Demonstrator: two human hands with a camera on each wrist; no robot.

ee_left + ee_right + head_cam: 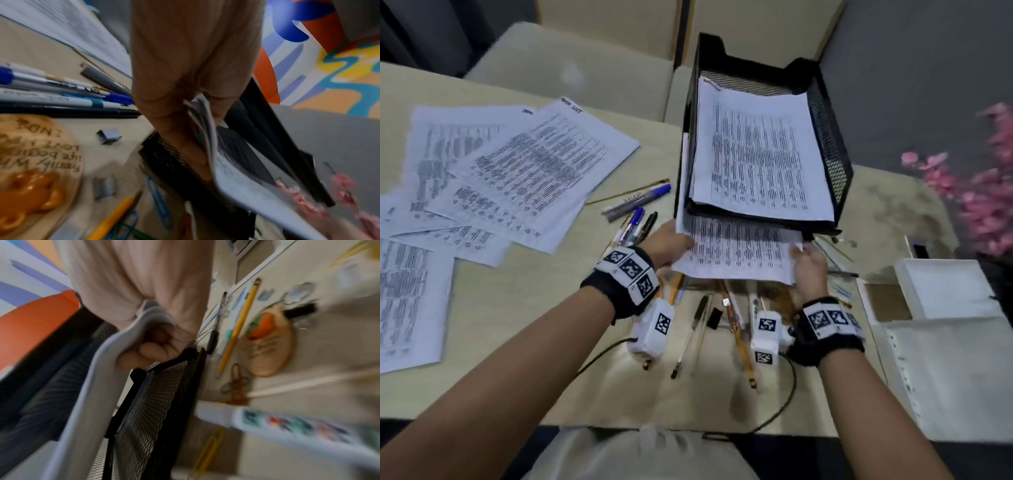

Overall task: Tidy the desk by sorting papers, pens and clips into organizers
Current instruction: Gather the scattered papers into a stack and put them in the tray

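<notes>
Both hands hold a thin stack of printed papers (736,251) that sits halfway into the lower tier of a black mesh tray organizer (828,147). My left hand (671,243) grips the stack's left edge (203,123). My right hand (808,263) pinches its right corner (131,331), fingers curled under the sheet. The top tier holds another printed stack (756,150). More printed sheets (517,174) lie fanned on the desk at the left. Pens and markers (637,205) lie beside the tray and pencils (736,325) below it. Coloured paper clips (156,199) lie near the tray's base.
A closed laptop (571,75) lies at the back left. White boxes and punched plastic sleeves (945,359) fill the right side, with pink flowers (983,192) beyond. A round wooden plaque (35,159) and a black binder clip (714,317) lie near the tray. Wrist-camera cables (780,407) trail along the front edge.
</notes>
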